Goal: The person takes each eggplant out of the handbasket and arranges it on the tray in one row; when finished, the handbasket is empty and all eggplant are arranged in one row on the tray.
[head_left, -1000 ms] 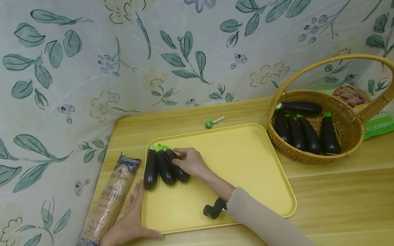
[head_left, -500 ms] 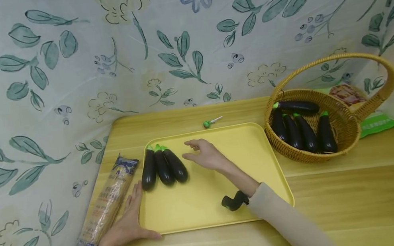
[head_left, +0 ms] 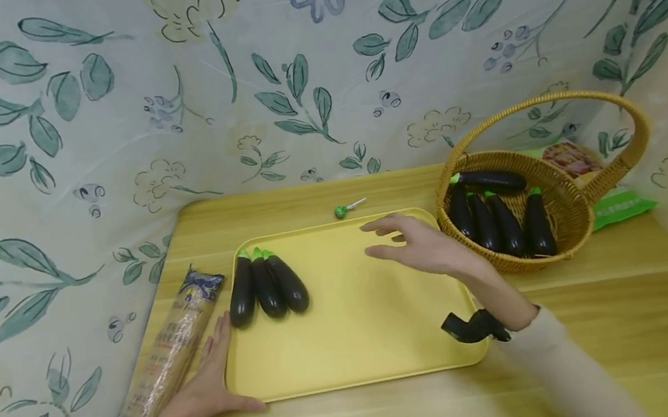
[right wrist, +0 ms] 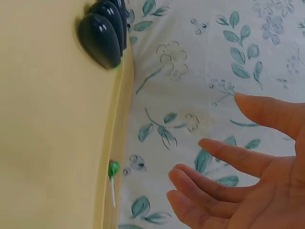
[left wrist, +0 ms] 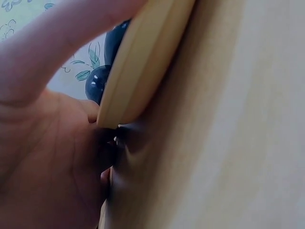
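Three dark eggplants (head_left: pixel 267 287) with green caps lie side by side at the left end of the yellow tray (head_left: pixel 354 342). My left hand (head_left: pixel 203 389) rests against the tray's lower left corner, thumb along the front edge and fingers along the left side. In the left wrist view, the tray's rim (left wrist: pixel 128 67) sits against that hand. Above the right part of the tray my right hand (head_left: pixel 417 244) hovers with fingers extended, holding nothing. Several more eggplants (head_left: pixel 507 227) lie in the wicker basket (head_left: pixel 575 210) right of the tray.
A long clear packet of noodles (head_left: pixel 172 354) lies left of the tray. Behind the tray is a green lollipop (head_left: pixel 340 212). A green and white bag (head_left: pixel 621 205) stands partly hidden behind the basket. A floral cloth (head_left: pixel 208 113) hangs behind the table.
My right hand has let go of the rightmost eggplant on the tray and moved right, towards the basket. The left hand stays at the tray corner. The head view has shifted slightly.
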The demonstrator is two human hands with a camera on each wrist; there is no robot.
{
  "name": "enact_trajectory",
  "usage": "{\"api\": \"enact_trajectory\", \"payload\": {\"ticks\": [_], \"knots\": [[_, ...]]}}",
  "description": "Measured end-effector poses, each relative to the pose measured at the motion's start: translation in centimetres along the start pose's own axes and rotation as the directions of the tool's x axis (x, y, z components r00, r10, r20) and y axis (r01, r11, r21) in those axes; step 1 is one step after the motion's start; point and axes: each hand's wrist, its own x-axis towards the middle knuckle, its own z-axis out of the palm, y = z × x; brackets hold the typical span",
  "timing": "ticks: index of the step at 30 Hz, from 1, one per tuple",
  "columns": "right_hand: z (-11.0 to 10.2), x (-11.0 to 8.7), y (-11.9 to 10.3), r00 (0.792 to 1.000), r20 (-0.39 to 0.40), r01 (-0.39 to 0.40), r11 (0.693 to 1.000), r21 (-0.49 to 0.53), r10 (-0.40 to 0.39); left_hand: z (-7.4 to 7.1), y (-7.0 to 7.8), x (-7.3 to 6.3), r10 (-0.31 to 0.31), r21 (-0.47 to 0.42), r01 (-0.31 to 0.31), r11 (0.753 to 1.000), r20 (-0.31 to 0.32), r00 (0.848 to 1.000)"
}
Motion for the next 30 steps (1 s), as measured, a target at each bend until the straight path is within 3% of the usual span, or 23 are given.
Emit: {"api": "enact_trajectory", "payload": {"ticks": [8,14,23,30], "knots": [[-7.8,-4.4,3.4,0.986,-0.132,-0.112,0.989,-0.100,0.098,0.1,0.0,-0.2,0.011,0.006,-0.011,1.000,-0.010,1.000],[-12.5,-5.9,7.5,0.961,-0.206,-0.223,0.959,-0.177,0.186,0.2,-0.3,-0.2,0.042,0.026,-0.042,0.999,-0.011,0.999],[-16.9,-4.6,12.5,0.930,-0.193,-0.337,0.935,-0.109,0.313,0.1,-0.5,-0.2,0.025,-0.009,-0.025,1.000,0.002,1.000],[-18.7,-2.0,16.2,0.931,-0.142,-0.352,0.932,-0.088,0.338,0.1,-0.2,-0.2,0.017,-0.016,-0.017,1.000,0.008,1.000]]}}
